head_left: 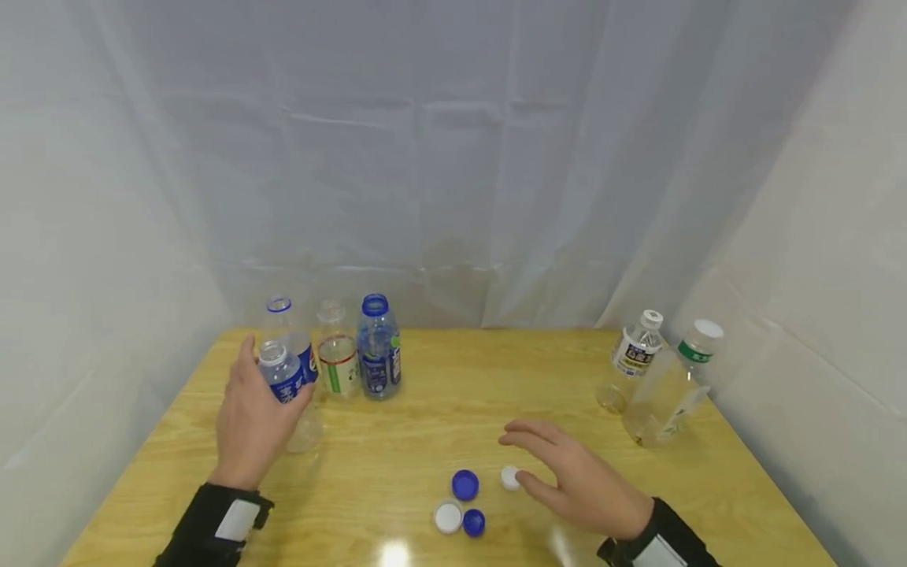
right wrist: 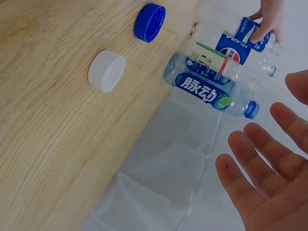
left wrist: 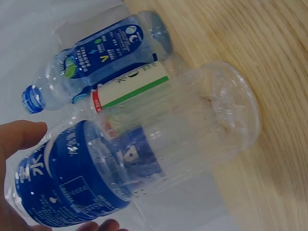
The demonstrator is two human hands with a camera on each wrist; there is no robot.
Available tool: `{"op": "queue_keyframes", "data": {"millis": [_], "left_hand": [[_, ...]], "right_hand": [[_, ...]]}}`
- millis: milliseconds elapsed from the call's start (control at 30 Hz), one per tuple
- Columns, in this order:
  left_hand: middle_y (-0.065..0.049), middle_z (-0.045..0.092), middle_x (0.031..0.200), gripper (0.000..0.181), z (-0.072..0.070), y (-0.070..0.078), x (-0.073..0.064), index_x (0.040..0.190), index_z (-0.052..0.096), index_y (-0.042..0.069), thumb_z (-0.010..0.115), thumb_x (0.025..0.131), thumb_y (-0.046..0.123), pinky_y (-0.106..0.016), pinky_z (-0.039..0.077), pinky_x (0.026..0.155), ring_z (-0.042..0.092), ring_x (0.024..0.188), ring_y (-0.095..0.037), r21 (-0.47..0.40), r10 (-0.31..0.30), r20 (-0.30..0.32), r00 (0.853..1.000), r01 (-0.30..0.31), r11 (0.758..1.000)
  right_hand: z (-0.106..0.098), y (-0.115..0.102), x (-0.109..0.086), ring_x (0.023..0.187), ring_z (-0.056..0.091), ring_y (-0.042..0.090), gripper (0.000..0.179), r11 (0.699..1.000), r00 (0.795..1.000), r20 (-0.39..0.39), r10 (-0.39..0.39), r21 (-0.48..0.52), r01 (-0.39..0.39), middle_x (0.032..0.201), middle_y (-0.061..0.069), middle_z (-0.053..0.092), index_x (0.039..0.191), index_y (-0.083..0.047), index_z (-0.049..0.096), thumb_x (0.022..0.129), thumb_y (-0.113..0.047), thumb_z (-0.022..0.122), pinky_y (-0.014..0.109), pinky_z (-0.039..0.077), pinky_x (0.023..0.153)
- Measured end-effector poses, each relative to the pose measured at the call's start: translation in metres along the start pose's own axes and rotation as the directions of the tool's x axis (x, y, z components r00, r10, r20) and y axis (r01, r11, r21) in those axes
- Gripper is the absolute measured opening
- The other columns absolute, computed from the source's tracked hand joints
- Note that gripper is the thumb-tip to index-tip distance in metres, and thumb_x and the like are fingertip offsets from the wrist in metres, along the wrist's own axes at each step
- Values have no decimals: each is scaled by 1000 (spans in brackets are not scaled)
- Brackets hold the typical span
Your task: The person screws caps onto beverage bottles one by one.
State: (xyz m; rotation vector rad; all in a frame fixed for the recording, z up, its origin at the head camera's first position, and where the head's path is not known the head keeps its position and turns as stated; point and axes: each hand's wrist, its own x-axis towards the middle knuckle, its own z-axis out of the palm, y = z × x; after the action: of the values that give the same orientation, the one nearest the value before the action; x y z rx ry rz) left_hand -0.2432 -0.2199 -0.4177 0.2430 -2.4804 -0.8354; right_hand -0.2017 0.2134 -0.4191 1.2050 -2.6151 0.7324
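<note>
Head view: the left hand (head_left: pixel 251 429) is clamped round a clear bottle (head_left: pixel 286 386) near the left edge of the tabletop (head_left: pixel 418 441). Three bottles stand close behind, the blue bottle (head_left: pixel 379 358) rightmost. From there a wide stretch of wood runs to two white-capped bottles (head_left: pixel 662 398) near the right edge; a sheet (head_left: pixel 453 197) hangs behind the back edge. The right hand (head_left: pixel 574 480), fingers apart, is by four caps (head_left: pixel 465 485), its thumb overlapping the small white cap (head_left: pixel 509 478).

Left wrist view: the clear bottle's upper body wears a blue label with white print; below, it is transparent and ridged, down to a round base.

Right wrist view: the right hand's fingers are loosely spread, well apart from the small white cap.
</note>
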Motion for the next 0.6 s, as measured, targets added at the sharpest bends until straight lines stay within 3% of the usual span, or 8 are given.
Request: {"op": "queue_keyframes", "data": {"millis": [233, 467, 600], "left_hand": [[-34, 50, 139, 95, 2, -4, 2, 158, 18, 3, 75, 88, 34, -68, 48, 89, 55, 118, -53, 16, -20, 32, 999, 20, 1000], [-34, 52, 137, 93, 1, -3, -1, 155, 24, 1, 77, 87, 36, -67, 48, 88, 57, 116, -52, 20, -45, 54, 997, 44, 999], [-33, 54, 135, 92, 0, -2, -3, 154, 27, 1, 77, 86, 38, -66, 49, 87, 58, 114, -51, 20, -37, 47, 998, 36, 999]], "right_hand": [[1, 3, -1, 131, 54, 16, 48, 1000, 1000, -14, -4, -5, 4, 146, -6, 50, 142, -27, 53, 97, -23, 69, 37, 53, 101], [5, 10, -5, 130, 54, 15, 47, 999, 999, -24, 32, -5, -32, 144, -8, 50, 142, -30, 53, 97, -25, 68, 37, 53, 101], [8, 13, -6, 129, 55, 16, 48, 1000, 999, -40, 12, -9, -13, 144, -7, 51, 141, -29, 53, 96, -23, 69, 38, 54, 100]]}}
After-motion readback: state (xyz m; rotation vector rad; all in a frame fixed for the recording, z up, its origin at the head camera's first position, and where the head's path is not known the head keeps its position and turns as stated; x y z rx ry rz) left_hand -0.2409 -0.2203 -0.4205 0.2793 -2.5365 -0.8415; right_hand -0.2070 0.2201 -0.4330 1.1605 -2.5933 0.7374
